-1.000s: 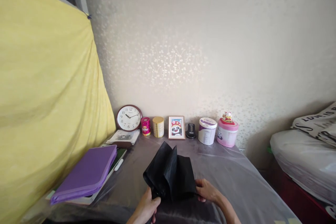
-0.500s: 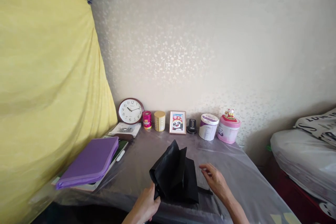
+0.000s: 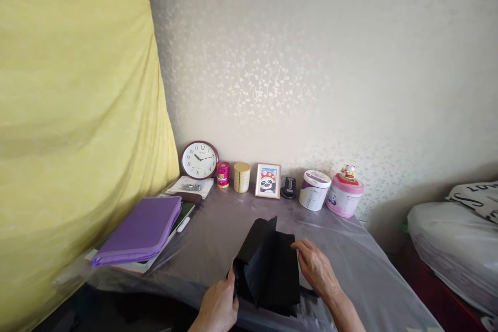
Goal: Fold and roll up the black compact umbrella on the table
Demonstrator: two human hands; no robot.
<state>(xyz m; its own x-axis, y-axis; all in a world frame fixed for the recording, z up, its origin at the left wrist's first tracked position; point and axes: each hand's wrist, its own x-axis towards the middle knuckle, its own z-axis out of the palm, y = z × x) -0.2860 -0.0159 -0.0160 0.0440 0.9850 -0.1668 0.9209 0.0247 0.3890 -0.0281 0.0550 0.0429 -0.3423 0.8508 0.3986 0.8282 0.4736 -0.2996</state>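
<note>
A black folded fabric item (image 3: 278, 270) lies at the near part of the table, with creased panels standing up from it; I cannot tell its exact kind. My left hand (image 3: 219, 303) is closed around its near left edge, thumb on top. My right hand (image 3: 317, 267) is at its right edge, thumb and fingers pinched at the upper right corner. A dark strap (image 3: 309, 293) sticks out on the right, partly below my right wrist.
A purple zip folder (image 3: 138, 231) lies on books at left, beside a white pen-like object (image 3: 183, 224). Along the wall stand a clock (image 3: 199, 160), pink tin (image 3: 223, 174), yellow-lidded container (image 3: 241, 177), panda picture frame (image 3: 267, 180), black device (image 3: 288, 188), and two tubs (image 3: 314, 190).
My right hand has moved in to the fabric's right edge and closed on it. The upright panels have sunk lower and shifted right. The view has turned slightly left.
</note>
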